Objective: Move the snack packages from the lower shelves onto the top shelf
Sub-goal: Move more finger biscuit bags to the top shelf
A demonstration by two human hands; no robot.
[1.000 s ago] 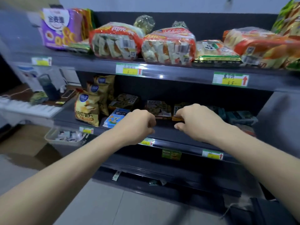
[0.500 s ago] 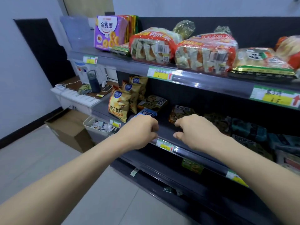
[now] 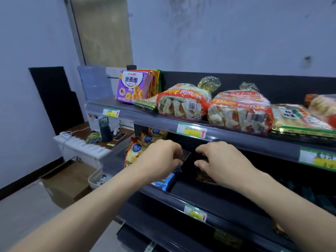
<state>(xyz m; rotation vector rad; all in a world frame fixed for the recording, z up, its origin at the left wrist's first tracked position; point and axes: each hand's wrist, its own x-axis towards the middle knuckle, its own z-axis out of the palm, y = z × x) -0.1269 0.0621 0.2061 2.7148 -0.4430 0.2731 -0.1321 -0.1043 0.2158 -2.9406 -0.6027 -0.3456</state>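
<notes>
Though the dark packet (image 3: 185,154) and brown packet (image 3: 204,176) lie on the middle shelf (image 3: 209,197), the left hand (image 3: 160,159) and right hand (image 3: 221,161) each curl round one (grips partly hidden). Lifted carelessly, either could snag the top shelf (image 3: 160,120) just above and drop.

You've got two hands in view, the left hand (image 3: 161,160) and the right hand (image 3: 221,162). Top shelf (image 3: 127,110), counted: one purple pack (image 3: 133,87), two red-banded bags (image 3: 181,101), one flat green-edged pack (image 3: 145,104), one yellow-and-green pack (image 3: 298,119), one orange bag (image 3: 323,106) cut off at the edge; the stack (image 3: 156,82) behind the purple one can't be counted. Lower shelf (image 3: 209,195): three yellow chip bags (image 3: 133,153), one blue packet (image 3: 166,181), two dark packets (image 3: 203,177); elsewhere, three price tags (image 3: 191,130) on the top rail, one water jug (image 3: 94,82), one phone (image 3: 120,136), one dark bottle (image 3: 105,131), one white basket (image 3: 95,176), one cardboard box (image 3: 67,182).
</notes>
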